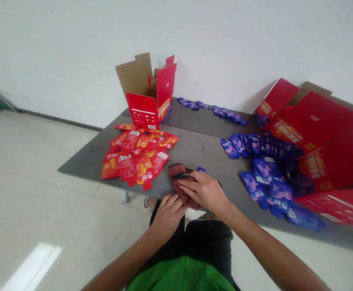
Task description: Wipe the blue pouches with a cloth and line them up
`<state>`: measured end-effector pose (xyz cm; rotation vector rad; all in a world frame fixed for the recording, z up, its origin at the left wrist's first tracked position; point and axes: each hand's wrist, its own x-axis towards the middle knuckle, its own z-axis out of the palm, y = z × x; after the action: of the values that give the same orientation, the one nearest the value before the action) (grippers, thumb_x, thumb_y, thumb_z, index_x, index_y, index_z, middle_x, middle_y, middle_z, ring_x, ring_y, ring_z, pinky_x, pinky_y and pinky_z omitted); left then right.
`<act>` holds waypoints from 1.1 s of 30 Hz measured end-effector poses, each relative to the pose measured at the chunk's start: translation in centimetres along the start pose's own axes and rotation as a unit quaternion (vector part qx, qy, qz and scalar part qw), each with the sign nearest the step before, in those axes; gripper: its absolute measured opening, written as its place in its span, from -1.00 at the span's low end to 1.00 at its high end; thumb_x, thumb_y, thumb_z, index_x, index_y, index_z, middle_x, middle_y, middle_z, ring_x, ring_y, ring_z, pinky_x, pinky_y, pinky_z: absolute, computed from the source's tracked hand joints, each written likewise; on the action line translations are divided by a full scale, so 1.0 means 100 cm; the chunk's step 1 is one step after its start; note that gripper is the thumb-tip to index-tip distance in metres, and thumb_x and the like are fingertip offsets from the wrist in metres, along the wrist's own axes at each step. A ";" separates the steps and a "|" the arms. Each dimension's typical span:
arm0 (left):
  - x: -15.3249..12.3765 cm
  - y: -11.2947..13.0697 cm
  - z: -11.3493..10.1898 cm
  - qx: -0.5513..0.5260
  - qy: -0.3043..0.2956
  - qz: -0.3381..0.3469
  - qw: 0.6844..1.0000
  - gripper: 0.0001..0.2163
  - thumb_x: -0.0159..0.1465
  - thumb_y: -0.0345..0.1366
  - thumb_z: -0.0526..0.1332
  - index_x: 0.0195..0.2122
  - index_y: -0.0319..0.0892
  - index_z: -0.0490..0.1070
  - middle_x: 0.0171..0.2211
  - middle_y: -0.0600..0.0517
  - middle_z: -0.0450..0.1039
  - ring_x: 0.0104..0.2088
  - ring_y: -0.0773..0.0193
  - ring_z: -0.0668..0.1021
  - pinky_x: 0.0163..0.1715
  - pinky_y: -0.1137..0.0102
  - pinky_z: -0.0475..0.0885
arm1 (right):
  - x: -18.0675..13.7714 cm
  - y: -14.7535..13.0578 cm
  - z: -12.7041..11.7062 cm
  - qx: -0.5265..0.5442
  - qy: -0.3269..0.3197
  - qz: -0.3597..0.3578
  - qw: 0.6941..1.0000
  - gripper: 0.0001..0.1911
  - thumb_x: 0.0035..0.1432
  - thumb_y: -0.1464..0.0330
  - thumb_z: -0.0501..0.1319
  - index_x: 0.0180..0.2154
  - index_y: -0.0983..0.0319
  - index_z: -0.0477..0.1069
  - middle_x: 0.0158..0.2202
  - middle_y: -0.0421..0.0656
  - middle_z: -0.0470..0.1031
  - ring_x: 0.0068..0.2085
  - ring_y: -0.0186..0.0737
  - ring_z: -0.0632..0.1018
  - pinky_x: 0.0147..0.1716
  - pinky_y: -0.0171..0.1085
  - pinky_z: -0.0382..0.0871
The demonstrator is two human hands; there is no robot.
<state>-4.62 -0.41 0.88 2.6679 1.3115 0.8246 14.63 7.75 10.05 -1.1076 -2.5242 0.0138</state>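
Observation:
Both hands are at the table's front edge on a small brownish-red cloth item (179, 173) with black trim, maybe a pouch; its exact kind is not clear. My right hand (207, 190) grips it from above and the right, fingers bent over the dark trim. My left hand (168, 216) holds its lower left side, with the fingertips partly hidden against the cloth. Just behind the right hand peeks a bit of blue packet (201, 169). To the left lies a loose pile of red and orange packets (140, 155). Right of the hands is a heap of blue-purple packets (267, 169).
An open red carton (143, 109) stands upright at the back left. Another red carton (303, 121) lies on its side at the right, its opening towards the blue packets. A row of blue packets (225, 114) runs along the back of the grey table (191, 143), by the wall.

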 end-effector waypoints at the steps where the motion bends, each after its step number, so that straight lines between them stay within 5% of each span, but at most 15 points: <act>1: 0.000 0.000 -0.001 0.004 -0.006 0.000 1.000 -0.72 0.48 -0.38 0.13 0.15 -0.08 0.50 0.01 -0.03 0.58 0.07 0.10 0.50 0.11 0.18 0.33 | -0.002 -0.001 0.006 0.011 -0.017 -0.006 1.000 -0.71 0.46 0.18 0.15 0.06 -0.05 0.59 -0.11 -0.16 0.56 -0.10 -0.21 0.56 -0.09 -0.27 0.43; 7: 0.003 0.001 -0.007 0.012 0.010 0.014 1.000 -0.63 0.48 -0.43 0.10 0.28 -0.10 0.38 0.22 0.00 0.49 0.26 0.17 0.40 0.16 0.22 0.29 | 0.016 0.058 0.002 -0.092 0.009 0.106 0.990 -0.71 0.43 0.20 0.19 0.04 0.05 0.63 -0.18 -0.07 0.55 -0.13 -0.11 0.55 -0.13 -0.21 0.41; 11: 0.003 0.001 -0.007 0.003 0.012 0.012 1.000 -0.66 0.48 -0.42 0.12 0.24 -0.12 0.43 0.14 -0.03 0.55 0.18 0.12 0.46 0.12 0.19 0.31 | 0.009 0.030 -0.005 -0.049 0.064 0.069 0.994 -0.67 0.46 0.18 0.13 0.11 0.04 0.58 -0.08 -0.07 0.56 -0.07 -0.13 0.54 -0.06 -0.21 0.41; 14: 0.003 0.001 -0.006 -0.007 -0.001 0.001 1.000 -0.74 0.49 -0.37 0.13 0.11 -0.11 0.53 0.00 -0.04 0.61 0.07 0.07 0.52 0.08 0.16 0.32 | -0.006 0.002 0.010 0.006 0.013 0.007 1.000 -0.70 0.46 0.17 0.14 0.07 -0.03 0.59 -0.11 -0.13 0.56 -0.10 -0.19 0.55 -0.09 -0.25 0.42; 17: 0.003 0.000 -0.007 -0.010 -0.001 0.005 1.000 -0.69 0.51 -0.39 0.09 0.20 -0.11 0.46 0.12 -0.03 0.56 0.17 0.08 0.47 0.11 0.16 0.30 | -0.005 0.022 0.020 -0.005 0.000 0.042 0.999 -0.71 0.45 0.18 0.17 0.07 -0.04 0.59 -0.11 -0.13 0.55 -0.10 -0.19 0.55 -0.11 -0.26 0.42; 21: 0.003 0.000 -0.007 -0.010 0.011 0.012 1.000 -0.65 0.52 -0.41 0.07 0.28 -0.11 0.39 0.23 -0.01 0.49 0.24 0.13 0.44 0.11 0.18 0.29 | 0.015 0.070 0.004 -0.093 0.019 0.122 0.988 -0.72 0.43 0.19 0.18 0.02 0.03 0.63 -0.19 -0.08 0.54 -0.15 -0.12 0.54 -0.16 -0.22 0.39; 25: 0.003 0.001 -0.007 -0.014 0.017 0.010 1.000 -0.66 0.52 -0.40 0.08 0.27 -0.12 0.40 0.19 -0.03 0.52 0.20 0.11 0.46 0.11 0.18 0.30 | 0.013 0.040 -0.009 -0.064 0.083 0.090 0.990 -0.66 0.47 0.17 0.12 0.11 0.02 0.57 -0.10 -0.07 0.53 -0.08 -0.12 0.52 -0.10 -0.21 0.38; 29: 0.003 0.002 -0.006 -0.007 0.012 -0.002 1.000 -0.75 0.49 -0.38 0.13 0.10 -0.12 0.53 0.00 -0.03 0.61 0.07 0.06 0.52 0.06 0.15 0.34 | -0.002 -0.001 0.011 0.002 0.005 0.003 1.000 -0.72 0.45 0.17 0.15 0.04 -0.06 0.60 -0.13 -0.15 0.54 -0.14 -0.19 0.53 -0.14 -0.26 0.38; 33: 0.005 0.001 -0.009 -0.001 0.016 0.024 1.000 -0.68 0.49 -0.40 0.13 0.23 -0.14 0.42 0.16 -0.05 0.53 0.19 0.08 0.46 0.11 0.16 0.32 | 0.005 0.036 0.016 -0.040 -0.015 0.094 0.995 -0.72 0.43 0.19 0.19 0.06 -0.02 0.60 -0.14 -0.11 0.55 -0.12 -0.15 0.55 -0.15 -0.25 0.40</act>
<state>-4.75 -0.23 1.88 2.7052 1.2567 0.8772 16.32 10.87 8.13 -1.3828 -2.4572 -0.0210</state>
